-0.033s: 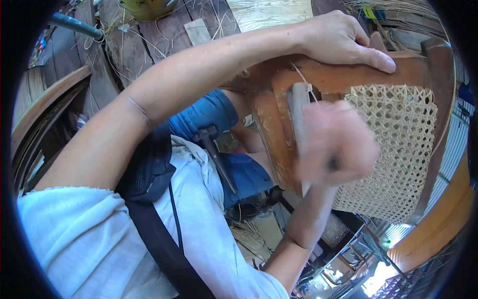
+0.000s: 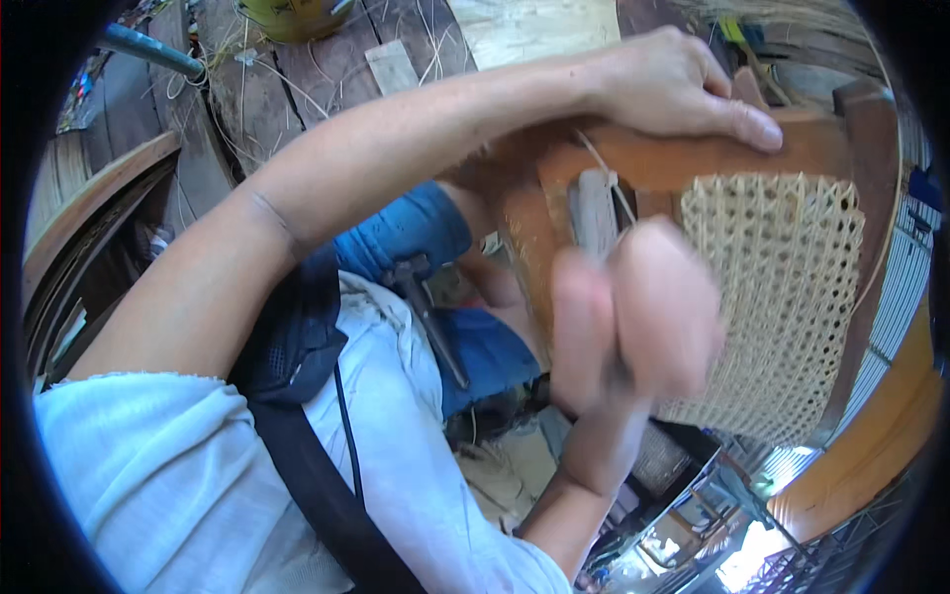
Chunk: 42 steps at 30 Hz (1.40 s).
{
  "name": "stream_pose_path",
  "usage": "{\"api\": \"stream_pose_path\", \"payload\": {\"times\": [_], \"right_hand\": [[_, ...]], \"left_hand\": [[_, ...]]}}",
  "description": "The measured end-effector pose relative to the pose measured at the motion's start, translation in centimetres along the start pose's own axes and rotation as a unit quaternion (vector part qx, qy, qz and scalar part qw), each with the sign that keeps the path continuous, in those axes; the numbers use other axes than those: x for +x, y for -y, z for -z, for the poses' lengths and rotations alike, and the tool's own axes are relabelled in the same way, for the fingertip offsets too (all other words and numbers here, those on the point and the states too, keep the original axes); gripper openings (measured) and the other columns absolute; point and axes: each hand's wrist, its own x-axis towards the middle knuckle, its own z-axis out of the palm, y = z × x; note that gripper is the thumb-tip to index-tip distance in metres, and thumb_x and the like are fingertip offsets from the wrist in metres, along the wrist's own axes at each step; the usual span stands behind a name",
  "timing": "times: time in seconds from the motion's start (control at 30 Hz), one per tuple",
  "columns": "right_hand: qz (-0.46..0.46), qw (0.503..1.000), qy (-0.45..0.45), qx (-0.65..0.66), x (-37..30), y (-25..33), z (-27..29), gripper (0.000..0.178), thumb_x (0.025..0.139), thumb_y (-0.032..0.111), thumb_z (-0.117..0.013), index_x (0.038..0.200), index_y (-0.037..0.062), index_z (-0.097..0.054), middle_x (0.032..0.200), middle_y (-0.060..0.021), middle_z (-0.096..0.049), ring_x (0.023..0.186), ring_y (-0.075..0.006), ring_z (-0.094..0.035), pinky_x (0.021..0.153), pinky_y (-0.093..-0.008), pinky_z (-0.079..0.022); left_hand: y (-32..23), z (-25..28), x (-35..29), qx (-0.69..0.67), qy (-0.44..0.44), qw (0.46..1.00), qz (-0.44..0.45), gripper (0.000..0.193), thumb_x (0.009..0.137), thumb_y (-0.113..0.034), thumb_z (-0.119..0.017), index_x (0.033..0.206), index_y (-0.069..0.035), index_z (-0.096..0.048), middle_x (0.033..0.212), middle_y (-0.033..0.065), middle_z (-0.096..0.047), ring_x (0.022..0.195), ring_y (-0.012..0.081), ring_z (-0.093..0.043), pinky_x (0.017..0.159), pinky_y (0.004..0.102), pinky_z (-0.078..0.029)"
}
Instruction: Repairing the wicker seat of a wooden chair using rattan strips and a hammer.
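My left hand (image 2: 683,89) grips the top rail of a brown wooden chair frame (image 2: 811,134), its thumb lying along the near face and its fingers over the far edge. Woven cane webbing (image 2: 777,297) covers the frame's opening, with a ragged upper edge. My right hand (image 2: 643,322), smeared by motion, is closed in front of the webbing's left side; what it holds is hidden. Just above it, a pale grey, stick-like piece (image 2: 596,213) shows against the frame. A thin cane strand (image 2: 594,148) runs from the rail down toward this hand.
A dark hammer (image 2: 430,322) lies across my lap on blue shorts. Cane scraps are strewn over the plank floor (image 2: 257,104), near a yellow bucket (image 2: 294,15) and a pale board (image 2: 534,30). Curved wooden pieces (image 2: 104,203) stand at left.
My right hand has moved slightly left and turned, uncovering more of the webbing's upper left. The chair frame has shifted slightly; my left hand keeps its hold on the rail.
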Motion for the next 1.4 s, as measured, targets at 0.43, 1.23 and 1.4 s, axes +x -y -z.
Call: {"api": "stream_pose_path", "payload": {"times": [0.43,1.23,1.4], "right_hand": [[0.035,0.867,-0.243,0.433,5.8,-3.1,1.6,0.053,0.105,0.035,-0.038,0.057,0.0196,-0.025,0.045,0.0032,-0.021,0.042,-0.0098,-0.015,0.048,-0.0288,-0.024],[-0.079,0.92,-0.328,0.2,-12.0,3.9,-0.2,0.029,0.088,0.003,-0.067,0.114,-0.0045,-0.055,0.096,-0.0129,-0.06,0.077,-0.015,-0.059,0.072,-0.0269,-0.05],[-0.102,0.961,-0.252,0.061,-15.1,7.7,-3.2,0.01,0.088,0.0,-0.064,0.096,-0.006,-0.063,0.089,-0.0116,-0.064,0.072,-0.0176,-0.062,0.062,-0.0288,-0.049]], "left_hand": [[0.7,-0.7,0.2,-0.017,-0.018,0.999,-0.038,0.075,0.071,-0.079,-0.065,0.094,-0.009,-0.079,0.092,0.0164,-0.074,0.091,0.0286,-0.07,0.082,0.0352,-0.055],[-4.0,1.6,-13.4,-0.505,0.048,0.807,0.303,0.046,0.096,-0.052,-0.052,0.069,-0.014,-0.052,0.049,-0.0094,-0.028,0.038,0.0037,-0.025,0.033,0.0211,-0.019],[-2.0,-6.6,-21.4,-0.681,0.11,0.533,0.489,0.037,0.097,-0.04,-0.057,0.072,-0.014,-0.051,0.054,-0.0104,-0.03,0.041,0.0012,-0.024,0.032,0.0167,-0.017]]}}
